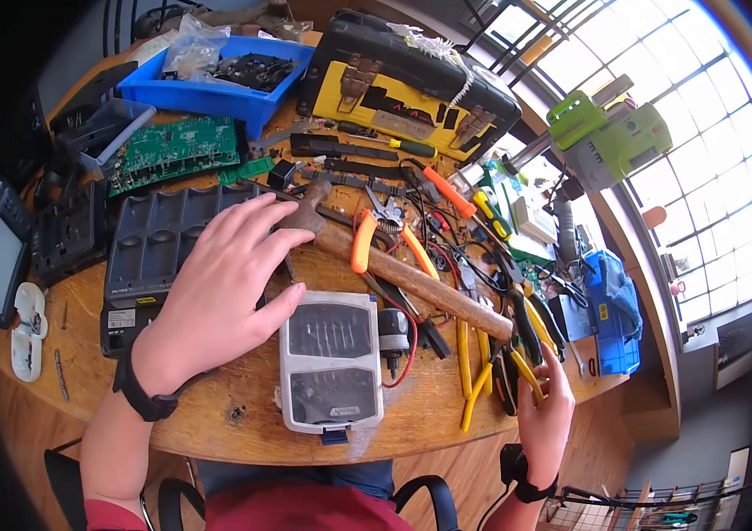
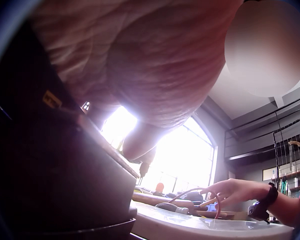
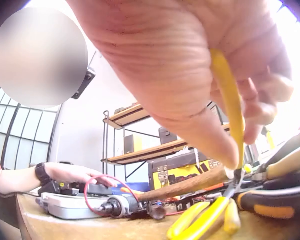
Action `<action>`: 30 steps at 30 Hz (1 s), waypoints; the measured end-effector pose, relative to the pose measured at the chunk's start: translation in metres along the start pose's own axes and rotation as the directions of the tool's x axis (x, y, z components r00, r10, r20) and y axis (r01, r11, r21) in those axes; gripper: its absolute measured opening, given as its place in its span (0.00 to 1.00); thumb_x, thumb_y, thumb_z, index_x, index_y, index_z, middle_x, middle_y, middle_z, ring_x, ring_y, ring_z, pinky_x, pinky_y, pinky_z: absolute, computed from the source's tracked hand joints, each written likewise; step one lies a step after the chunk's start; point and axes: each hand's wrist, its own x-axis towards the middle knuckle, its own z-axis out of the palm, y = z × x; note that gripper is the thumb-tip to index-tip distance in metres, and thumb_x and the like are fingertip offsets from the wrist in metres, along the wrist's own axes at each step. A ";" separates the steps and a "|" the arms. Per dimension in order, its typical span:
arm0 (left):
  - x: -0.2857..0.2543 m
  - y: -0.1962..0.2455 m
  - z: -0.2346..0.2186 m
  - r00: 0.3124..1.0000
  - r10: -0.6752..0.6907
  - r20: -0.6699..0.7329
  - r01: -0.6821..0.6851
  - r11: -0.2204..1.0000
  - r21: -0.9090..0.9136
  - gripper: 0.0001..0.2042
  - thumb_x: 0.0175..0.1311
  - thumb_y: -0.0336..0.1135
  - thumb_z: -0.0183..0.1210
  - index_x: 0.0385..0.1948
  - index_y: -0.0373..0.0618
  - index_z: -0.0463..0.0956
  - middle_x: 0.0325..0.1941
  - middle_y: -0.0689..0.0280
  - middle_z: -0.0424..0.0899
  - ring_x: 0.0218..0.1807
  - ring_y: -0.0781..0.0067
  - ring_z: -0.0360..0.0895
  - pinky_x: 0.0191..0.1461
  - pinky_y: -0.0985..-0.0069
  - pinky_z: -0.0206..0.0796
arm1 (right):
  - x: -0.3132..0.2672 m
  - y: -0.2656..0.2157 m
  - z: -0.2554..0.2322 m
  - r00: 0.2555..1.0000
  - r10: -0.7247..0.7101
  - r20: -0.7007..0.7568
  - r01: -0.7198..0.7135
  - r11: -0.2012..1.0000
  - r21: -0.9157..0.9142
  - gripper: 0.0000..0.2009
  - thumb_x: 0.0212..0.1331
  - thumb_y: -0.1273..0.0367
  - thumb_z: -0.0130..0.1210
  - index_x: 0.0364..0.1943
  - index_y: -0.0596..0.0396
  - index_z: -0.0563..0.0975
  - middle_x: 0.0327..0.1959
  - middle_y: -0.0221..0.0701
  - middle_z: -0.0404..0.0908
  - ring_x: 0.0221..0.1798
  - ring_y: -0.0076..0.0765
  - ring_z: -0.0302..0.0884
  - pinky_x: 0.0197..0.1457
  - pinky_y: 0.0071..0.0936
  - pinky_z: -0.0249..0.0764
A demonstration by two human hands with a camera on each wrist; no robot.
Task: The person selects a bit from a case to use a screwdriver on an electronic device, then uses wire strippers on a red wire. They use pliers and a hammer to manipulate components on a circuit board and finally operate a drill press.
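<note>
My left hand (image 1: 232, 279) is spread over a black battery charger (image 1: 163, 239), its fingertips right at the head of a hammer (image 1: 307, 212). The wooden handle (image 1: 411, 281) runs diagonally toward the right side of the table. Below the left thumb lies a white organiser case (image 1: 330, 358) with two dark clear lids. My right hand (image 1: 544, 416), at the table's right front, pinches one handle of yellow-handled pliers (image 3: 227, 95); thumb and fingers lie round it. Other yellow handles (image 3: 200, 220) rest on the table below that hand.
A black and yellow toolbox (image 1: 407, 84) and a blue bin (image 1: 243, 97) of parts stand at the back. Orange-handled wire strippers (image 1: 385, 232) lie beyond the hammer handle. A rotary tool (image 1: 393, 334) with a red wire sits beside the case. At left is a green circuit board (image 1: 177, 150).
</note>
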 end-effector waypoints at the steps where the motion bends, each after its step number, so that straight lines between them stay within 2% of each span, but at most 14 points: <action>1: 0.000 0.000 0.000 1.000 0.003 0.003 -0.003 1.000 0.000 0.23 0.65 0.39 0.62 0.62 0.45 0.74 0.75 0.54 0.68 0.80 0.48 0.58 0.82 0.53 0.48 | 0.000 0.002 -0.003 0.997 0.072 0.029 -0.073 0.996 0.053 0.24 0.62 0.78 0.59 0.65 0.55 0.76 0.40 0.41 0.82 0.40 0.49 0.82 0.48 0.39 0.78; 2: 0.000 0.000 0.001 1.000 0.006 0.004 -0.006 1.000 -0.003 0.23 0.65 0.39 0.62 0.62 0.45 0.74 0.75 0.54 0.68 0.80 0.48 0.58 0.82 0.53 0.48 | -0.001 0.010 -0.003 0.997 0.075 0.027 -0.076 0.996 0.051 0.24 0.62 0.78 0.59 0.65 0.55 0.76 0.40 0.41 0.82 0.40 0.49 0.82 0.48 0.39 0.78; 4: 0.000 -0.001 0.002 1.000 -0.003 0.002 0.003 1.000 -0.005 0.24 0.65 0.39 0.62 0.63 0.45 0.74 0.75 0.54 0.68 0.80 0.48 0.58 0.82 0.53 0.48 | -0.001 0.021 0.000 0.996 -0.084 0.005 0.083 0.996 0.040 0.19 0.68 0.77 0.56 0.62 0.57 0.79 0.37 0.41 0.84 0.37 0.43 0.82 0.48 0.36 0.77; 5: 0.000 0.000 0.001 1.000 -0.001 0.002 0.001 1.000 -0.004 0.24 0.65 0.39 0.62 0.63 0.45 0.74 0.75 0.54 0.68 0.80 0.48 0.58 0.82 0.53 0.48 | -0.003 0.023 -0.002 0.997 -0.082 0.003 0.082 0.996 0.040 0.19 0.68 0.77 0.56 0.62 0.57 0.79 0.37 0.41 0.84 0.37 0.43 0.82 0.48 0.36 0.77; 7: 0.000 0.000 0.001 1.000 -0.005 0.002 0.005 1.000 -0.006 0.24 0.65 0.39 0.62 0.63 0.45 0.74 0.75 0.54 0.68 0.80 0.48 0.58 0.82 0.52 0.48 | -0.004 0.007 -0.017 1.000 0.008 0.007 -0.009 0.983 0.182 0.17 0.70 0.76 0.55 0.61 0.57 0.80 0.36 0.38 0.83 0.36 0.32 0.78 0.47 0.31 0.76; 9: 0.000 0.000 0.002 1.000 -0.003 0.003 0.003 1.000 0.002 0.24 0.65 0.39 0.62 0.63 0.46 0.74 0.75 0.54 0.68 0.80 0.48 0.58 0.82 0.52 0.48 | -0.003 0.006 -0.025 0.998 0.050 -0.027 -0.040 0.961 0.274 0.17 0.72 0.75 0.55 0.62 0.56 0.79 0.32 0.27 0.73 0.35 0.21 0.69 0.41 0.22 0.70; 13: -0.001 0.000 0.002 1.000 -0.006 0.005 0.006 1.000 0.017 0.24 0.65 0.39 0.63 0.63 0.46 0.74 0.75 0.54 0.68 0.80 0.49 0.58 0.82 0.52 0.48 | 0.000 -0.004 -0.036 0.990 0.073 -0.124 -0.028 0.944 0.329 0.19 0.72 0.77 0.54 0.65 0.55 0.77 0.33 0.22 0.70 0.37 0.17 0.65 0.42 0.17 0.64; 19: 0.000 0.000 0.001 1.000 0.006 0.009 -0.006 1.000 0.002 0.24 0.65 0.39 0.63 0.63 0.47 0.74 0.76 0.54 0.68 0.80 0.49 0.57 0.82 0.52 0.48 | 0.010 -0.025 -0.022 0.986 0.055 -0.157 0.078 0.680 0.729 0.27 0.71 0.77 0.52 0.75 0.57 0.65 0.40 0.24 0.74 0.45 0.21 0.73 0.53 0.20 0.68; 21: 0.001 0.000 -0.001 1.000 0.009 -0.001 -0.009 1.000 -0.006 0.23 0.65 0.39 0.63 0.62 0.47 0.75 0.75 0.54 0.68 0.80 0.49 0.58 0.83 0.51 0.46 | 0.016 -0.046 -0.021 0.990 0.043 -0.132 0.077 0.616 0.784 0.27 0.72 0.77 0.51 0.75 0.59 0.64 0.40 0.26 0.76 0.47 0.22 0.75 0.56 0.21 0.69; 23: 0.002 0.000 -0.005 0.999 0.046 -0.003 -0.046 0.997 -0.054 0.22 0.65 0.39 0.62 0.61 0.47 0.76 0.74 0.55 0.70 0.80 0.49 0.58 0.85 0.47 0.41 | 0.023 -0.075 -0.021 0.999 0.005 -0.040 0.034 0.452 0.892 0.26 0.72 0.77 0.51 0.74 0.59 0.64 0.41 0.27 0.77 0.47 0.23 0.75 0.57 0.21 0.69; 25: 0.004 0.002 -0.009 0.993 0.118 -0.020 -0.120 0.987 -0.103 0.21 0.67 0.40 0.62 0.60 0.48 0.76 0.72 0.57 0.73 0.79 0.49 0.61 0.85 0.43 0.37 | 0.033 -0.097 -0.020 0.994 -0.112 -0.004 0.059 0.494 0.867 0.26 0.71 0.78 0.53 0.72 0.59 0.66 0.43 0.27 0.79 0.47 0.23 0.76 0.55 0.21 0.72; 27: 0.006 0.006 -0.014 0.981 0.190 -0.027 -0.192 0.969 -0.158 0.21 0.68 0.43 0.62 0.61 0.47 0.76 0.71 0.57 0.74 0.77 0.48 0.64 0.84 0.45 0.40 | 0.045 -0.130 -0.016 0.944 -0.329 0.022 0.176 0.560 0.810 0.25 0.70 0.79 0.54 0.71 0.58 0.66 0.43 0.28 0.78 0.47 0.22 0.75 0.55 0.22 0.73; 29: 0.007 0.011 -0.014 0.988 0.142 -0.060 -0.154 0.938 -0.310 0.24 0.73 0.52 0.58 0.60 0.43 0.76 0.68 0.53 0.76 0.74 0.45 0.66 0.81 0.49 0.48 | 0.053 -0.165 -0.005 0.869 -0.493 0.046 0.233 0.488 0.841 0.24 0.71 0.80 0.54 0.70 0.59 0.67 0.43 0.30 0.78 0.48 0.24 0.77 0.56 0.25 0.74; 30: 0.001 0.003 -0.004 0.994 0.082 -0.075 -0.100 0.954 -0.282 0.25 0.75 0.51 0.57 0.61 0.40 0.74 0.67 0.51 0.77 0.74 0.44 0.66 0.79 0.53 0.51 | 0.055 -0.180 0.004 0.829 -0.557 0.037 0.249 0.427 0.869 0.23 0.71 0.79 0.54 0.69 0.59 0.67 0.43 0.32 0.78 0.49 0.27 0.77 0.57 0.27 0.75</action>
